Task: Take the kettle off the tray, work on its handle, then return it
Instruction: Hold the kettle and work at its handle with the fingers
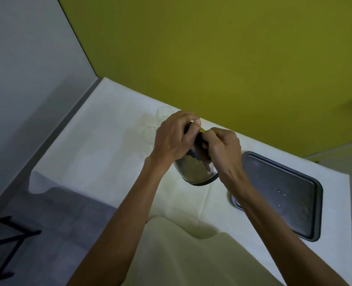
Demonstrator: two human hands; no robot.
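Both hands, left (172,137) and right (222,149), clamped round shiny steel kettle (195,168) at ten o'clock from dark metal tray (282,195); likely slippery, rigid, best gripped by handle.

Both bare forearms reach up from six o'clock and converge near the centre. The left hand (174,139) sits at about eleven o'clock of the right, back of the hand up, fingers curled over and closed in a grip. The right hand (222,148) is bunched into a loose fist, fingertips pinching, knuckles almost touching the left's.
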